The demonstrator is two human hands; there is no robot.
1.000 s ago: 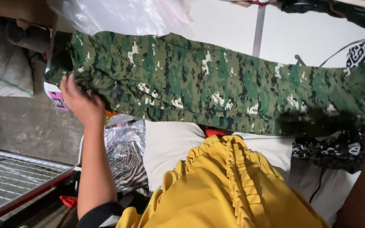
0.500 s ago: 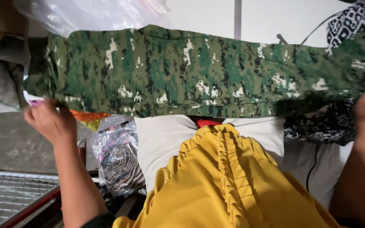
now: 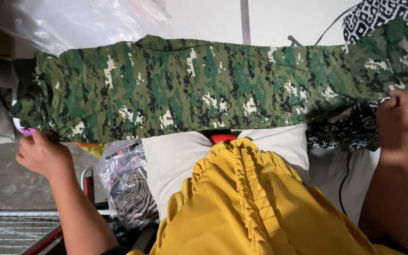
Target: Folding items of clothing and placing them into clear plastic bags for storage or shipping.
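Camo garment (image 3: 204,89) stretched flat across the upper half of the frame, one end in each hand.

Left hand (image 3: 43,153) at lower left pinches the bottom corner, right hand (image 3: 400,115) at far right is closed on the other end. It's spread full length with no fold in it yet. White cloth (image 3: 175,160) and a yellow ruffled top (image 3: 256,208) sit below it.

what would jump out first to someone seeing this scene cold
First, the green camouflage garment stretched flat across the upper half of the view, gripped at its lower edge by the left hand and at the far end by the right hand. Next, the mustard-yellow ruffled cloth filling the bottom centre, over a white pillow. A clear bag of patterned fabric sits lower left.
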